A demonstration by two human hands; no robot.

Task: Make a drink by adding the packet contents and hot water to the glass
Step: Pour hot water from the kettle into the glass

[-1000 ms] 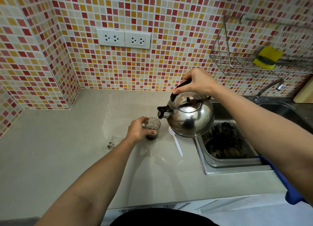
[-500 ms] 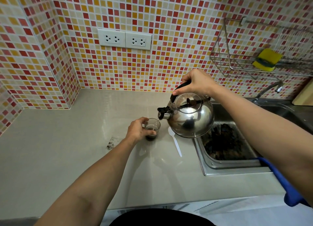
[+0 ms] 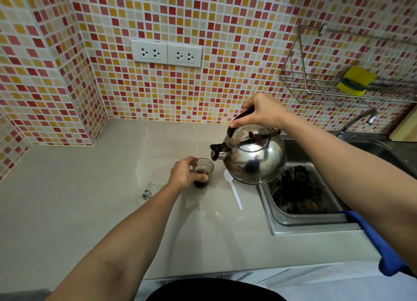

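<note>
Left hand [image 3: 184, 174] fingers wrapped round glass [image 3: 203, 173] to steady it on worktop [image 3: 90, 199]; right hand [image 3: 261, 110] fingers clamped on kettle [image 3: 253, 158] handle, tipping spout over rim.

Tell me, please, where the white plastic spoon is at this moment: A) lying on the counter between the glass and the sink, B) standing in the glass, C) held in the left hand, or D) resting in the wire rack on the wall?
A: the white plastic spoon lies flat on the counter, right of the glass and left of the sink, partly under the tilted kettle.
</note>
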